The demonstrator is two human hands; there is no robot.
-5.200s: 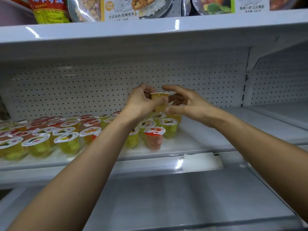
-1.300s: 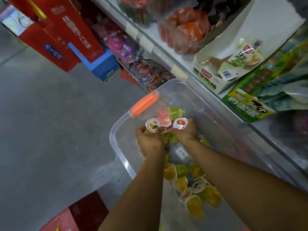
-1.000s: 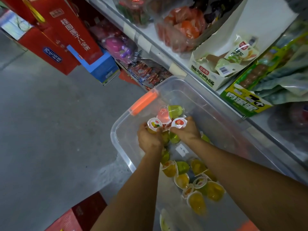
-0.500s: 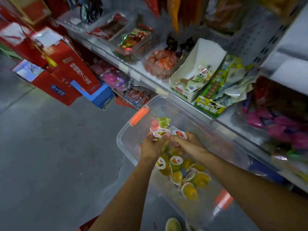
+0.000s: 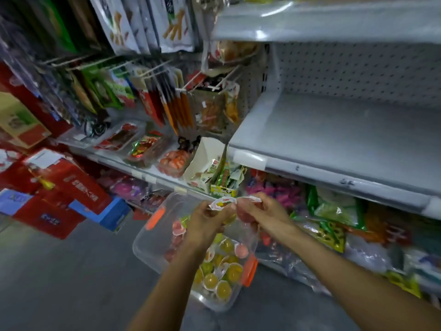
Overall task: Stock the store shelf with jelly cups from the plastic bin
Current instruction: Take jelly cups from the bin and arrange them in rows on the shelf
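dim, cool indoor light | glare streaks on upper shelf edge [image 5: 262, 32] | motion blur throughout, worst on hanging packets [image 5: 143, 25] | wide-angle bending at edges | floor [image 5: 59, 271] dark

Dim shop aisle, a bit blurry. Grey concrete floor [image 5: 59, 271] fills the lower left. The right half is a grey metal shelf [image 5: 334, 130] with a white pegboard back panel [image 5: 358, 68] behind it. Light glares off the shelf edge [image 5: 262, 32] above. Snack packets [image 5: 148, 22] hang on hooks upper left, and red cartons [image 5: 71, 187] sit stacked on the floor at the left edge.
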